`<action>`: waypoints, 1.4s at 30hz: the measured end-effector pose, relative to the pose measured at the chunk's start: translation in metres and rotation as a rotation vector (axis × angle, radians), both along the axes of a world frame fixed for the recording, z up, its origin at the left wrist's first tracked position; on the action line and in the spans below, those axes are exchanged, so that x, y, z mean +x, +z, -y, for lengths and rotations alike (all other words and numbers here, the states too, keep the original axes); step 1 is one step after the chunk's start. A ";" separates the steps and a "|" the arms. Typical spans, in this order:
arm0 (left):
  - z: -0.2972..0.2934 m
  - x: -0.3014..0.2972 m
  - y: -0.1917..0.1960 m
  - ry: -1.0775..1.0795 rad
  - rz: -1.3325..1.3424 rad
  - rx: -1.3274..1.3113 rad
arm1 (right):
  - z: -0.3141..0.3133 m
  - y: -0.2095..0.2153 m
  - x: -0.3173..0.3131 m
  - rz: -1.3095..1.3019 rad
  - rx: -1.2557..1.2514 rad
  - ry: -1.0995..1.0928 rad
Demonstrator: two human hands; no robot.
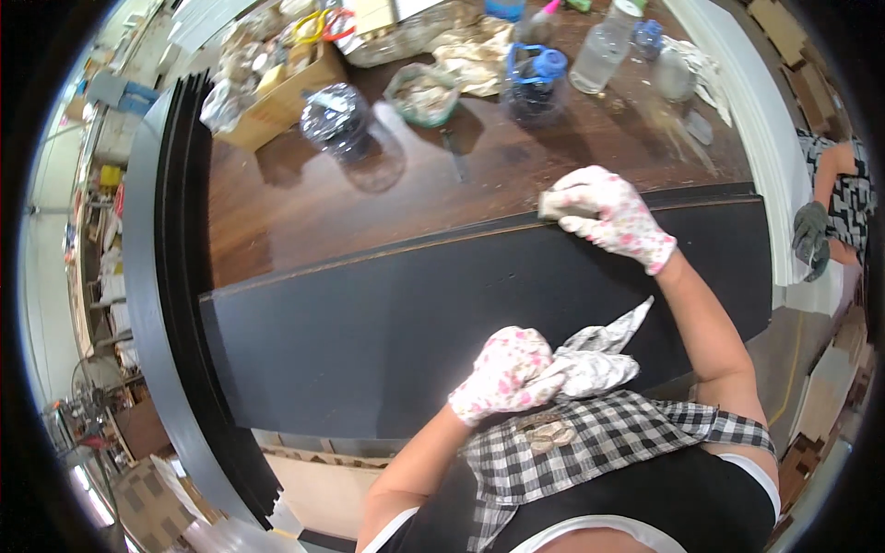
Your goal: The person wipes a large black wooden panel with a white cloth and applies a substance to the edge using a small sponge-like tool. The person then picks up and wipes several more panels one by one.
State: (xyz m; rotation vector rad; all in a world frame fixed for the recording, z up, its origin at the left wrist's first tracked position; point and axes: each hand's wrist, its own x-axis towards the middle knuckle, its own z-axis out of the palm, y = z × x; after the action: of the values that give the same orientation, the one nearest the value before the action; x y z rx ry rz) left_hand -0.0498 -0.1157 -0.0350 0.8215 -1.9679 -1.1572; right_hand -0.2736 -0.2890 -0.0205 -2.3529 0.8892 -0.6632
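Pinching a pale block (551, 205), my right hand (616, 217) meets the black panel (369, 341); my left hand (509, 376) clutches cloth (601, 367). Panel's likely stiff, heavy: I'd grip its edges.

Left hand (503, 376): gloved, fingers curled, near torso
Right hand (616, 214): gloved, fingers bent, farther forward
Forearms (703, 313): bare, both angled forward

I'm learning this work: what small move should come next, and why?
Probably slide the right hand leftward along the far edge of the dark board: the pale block it holds sits there, the edge continues leftward, and the left hand holds the cloth away.
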 end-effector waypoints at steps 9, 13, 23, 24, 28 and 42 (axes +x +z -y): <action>-0.007 0.053 0.001 -0.052 0.076 0.073 | 0.010 -0.026 0.247 0.223 -0.116 0.211; -0.011 0.060 -0.008 -0.036 0.007 0.041 | 0.011 -0.007 0.133 0.056 0.052 0.165; -0.019 0.135 -0.001 0.346 0.098 -0.061 | 0.018 -0.033 0.277 0.159 -0.087 0.277; -0.019 0.140 0.001 0.344 0.077 -0.032 | 0.017 -0.038 0.324 0.174 -0.122 0.297; -0.026 0.149 -0.002 0.295 0.201 -0.013 | 0.014 -0.038 0.442 0.240 -0.017 0.250; -0.003 0.115 -0.014 0.289 0.138 -0.026 | -0.004 0.011 -0.031 0.021 0.300 -0.210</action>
State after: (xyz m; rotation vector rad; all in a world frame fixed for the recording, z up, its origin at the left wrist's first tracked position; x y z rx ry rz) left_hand 0.0654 -0.1122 -0.0487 1.1562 -1.8908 -0.9248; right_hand -0.3046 -0.2845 -0.0098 -2.0020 1.1512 -0.5884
